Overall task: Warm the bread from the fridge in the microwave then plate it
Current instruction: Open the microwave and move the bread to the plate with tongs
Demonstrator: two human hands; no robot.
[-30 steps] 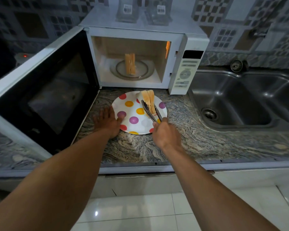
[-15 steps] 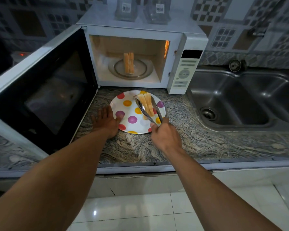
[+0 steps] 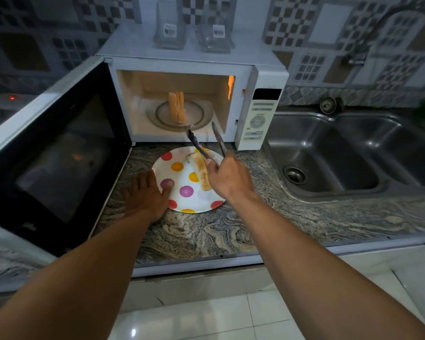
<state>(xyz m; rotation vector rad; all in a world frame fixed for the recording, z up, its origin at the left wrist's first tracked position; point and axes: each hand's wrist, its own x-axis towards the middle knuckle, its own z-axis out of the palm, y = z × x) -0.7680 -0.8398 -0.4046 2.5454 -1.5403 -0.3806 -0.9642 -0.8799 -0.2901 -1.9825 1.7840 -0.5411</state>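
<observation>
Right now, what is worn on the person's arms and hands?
Nothing visible. The left forearm and right forearm are bare to the frame's edge, no sleeves. The left hand and right hand are ungloved; neither wrist shows a watch or band. No ring shows, though the light is dim and some fingers are hidden.

Nothing legible: the barcode stickers (image 3: 170,29) on two jars (image 3: 168,25), upper centre, and the microwave panel (image 3: 257,120) are blurred

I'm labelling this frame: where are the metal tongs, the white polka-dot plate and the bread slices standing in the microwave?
Metal tongs (image 3: 197,145), head view: middle of the darker arm.
White polka-dot plate (image 3: 180,179), head view: bare white between dots.
Standing bread slices (image 3: 176,110), head view: front crust edges.
</observation>
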